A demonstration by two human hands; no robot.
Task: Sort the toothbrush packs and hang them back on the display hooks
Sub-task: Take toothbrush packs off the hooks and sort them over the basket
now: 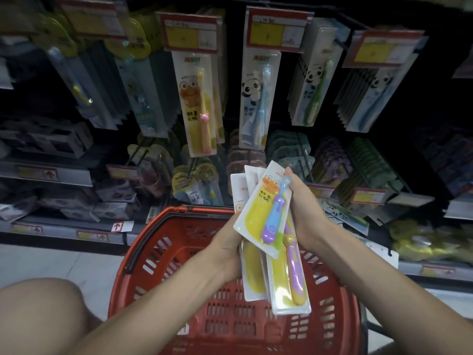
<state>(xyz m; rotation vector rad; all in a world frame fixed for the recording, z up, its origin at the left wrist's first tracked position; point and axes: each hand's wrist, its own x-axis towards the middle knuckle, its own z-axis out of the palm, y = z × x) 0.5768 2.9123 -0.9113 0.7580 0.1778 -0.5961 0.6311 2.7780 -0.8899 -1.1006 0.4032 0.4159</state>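
Observation:
I hold a fanned stack of toothbrush packs [256,213] over the red basket [153,252]. The packs are white cards with a yellow frog figure. The top pack carries a blue and purple brush [275,211]; a lower pack shows a purple and yellow brush [293,267]. My left hand [225,249] grips the stack from the left underside. My right hand [303,206] grips the top pack at its right edge. Straight ahead a matching frog pack [197,103] hangs on a hook, and a panda pack [258,98] hangs to its right.
More panda packs [314,80] [376,90] hang at the right, other brush packs [84,83] at the left. Lower hooks hold round-topped packs [194,180]. Boxes [43,139] stand on left shelves. My knee [43,311] is at the lower left, on pale floor.

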